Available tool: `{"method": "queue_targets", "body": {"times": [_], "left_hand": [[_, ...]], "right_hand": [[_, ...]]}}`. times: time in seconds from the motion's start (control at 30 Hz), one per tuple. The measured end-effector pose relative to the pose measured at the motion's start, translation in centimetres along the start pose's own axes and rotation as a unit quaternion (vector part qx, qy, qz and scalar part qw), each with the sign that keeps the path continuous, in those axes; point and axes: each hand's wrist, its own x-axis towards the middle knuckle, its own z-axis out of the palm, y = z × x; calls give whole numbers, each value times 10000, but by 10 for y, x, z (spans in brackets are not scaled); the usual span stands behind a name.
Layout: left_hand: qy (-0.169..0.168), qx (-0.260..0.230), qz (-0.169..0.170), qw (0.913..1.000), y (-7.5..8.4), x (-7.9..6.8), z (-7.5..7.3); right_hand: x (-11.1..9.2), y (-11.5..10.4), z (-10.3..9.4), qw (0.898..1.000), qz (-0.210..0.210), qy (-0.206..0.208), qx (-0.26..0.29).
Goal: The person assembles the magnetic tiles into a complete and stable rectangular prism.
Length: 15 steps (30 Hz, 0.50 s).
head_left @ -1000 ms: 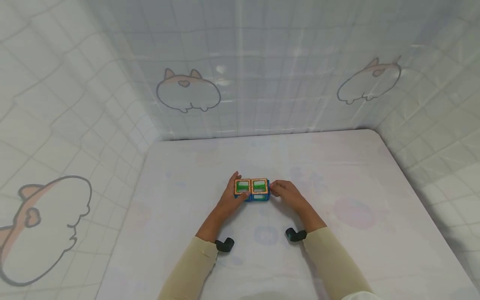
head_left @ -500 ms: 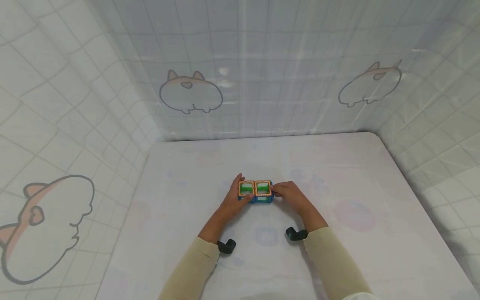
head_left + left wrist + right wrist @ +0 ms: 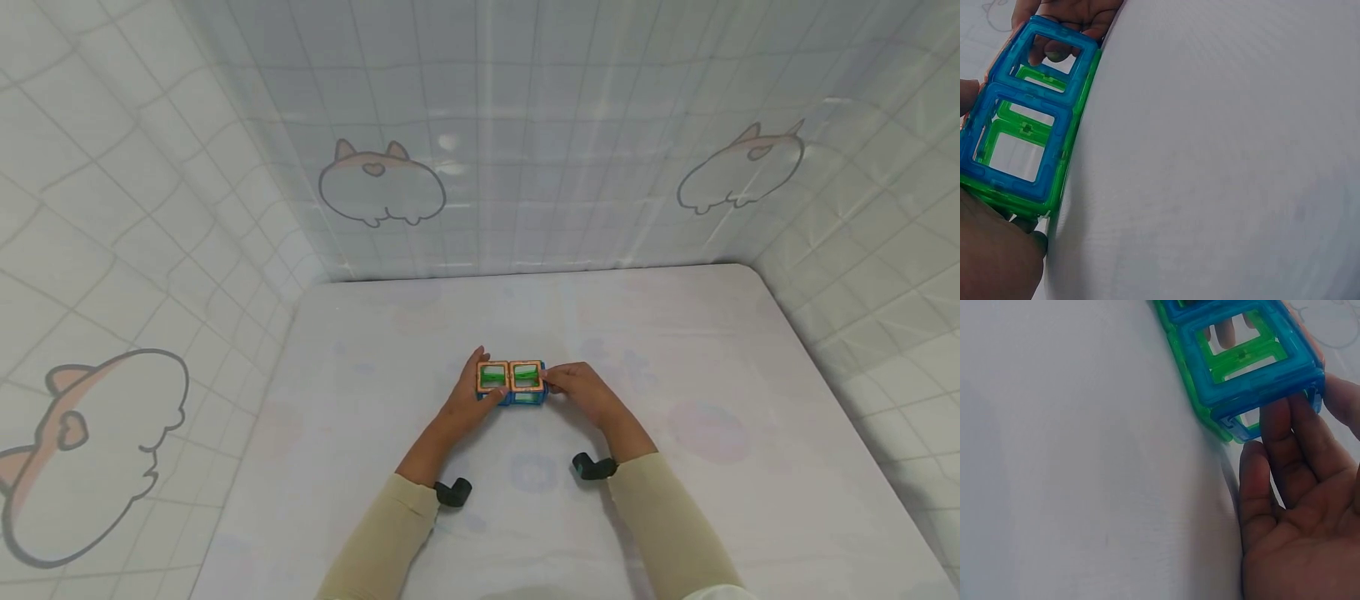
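Observation:
A small box of magnetic tiles (image 3: 510,377) sits on the table, two squares long. Its frames are orange on top, blue on the sides and green at the bottom. My left hand (image 3: 467,403) grips the left end, with the thumb over the front top edge and fingers behind. At the right end, my right hand (image 3: 587,392) pinches the edge. In the right wrist view its fingers (image 3: 1277,447) touch the blue end tile (image 3: 1272,394), while the thumb is at the orange top edge. The left wrist view shows the blue front tiles (image 3: 1035,97) above the green base.
A pale patterned cloth covers the table (image 3: 675,325). White sheets with grid lines and cartoon animal drawings (image 3: 382,187) rise behind and at both sides. A black wrist camera (image 3: 453,493) is strapped to each forearm.
My right thumb and fingertips have come in from beside the box onto its right end. The view has shifted slightly; the left hand keeps its grip. The last half second shows almost no movement.

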Motion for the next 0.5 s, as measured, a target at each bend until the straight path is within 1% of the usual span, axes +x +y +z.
{"method": "queue_targets", "body": {"times": [0.23, 0.33, 0.5], "left_hand": [[29, 9, -1, 10000, 0, 1, 0], [50, 16, -17, 10000, 0, 1, 0], [43, -32, 52, 10000, -2, -1, 0]], "right_hand": [[-1, -1, -1, 9999, 72, -32, 127], [0, 0, -1, 9998, 39, -35, 208], [1, 5, 0, 9995, -8, -16, 327]]}}
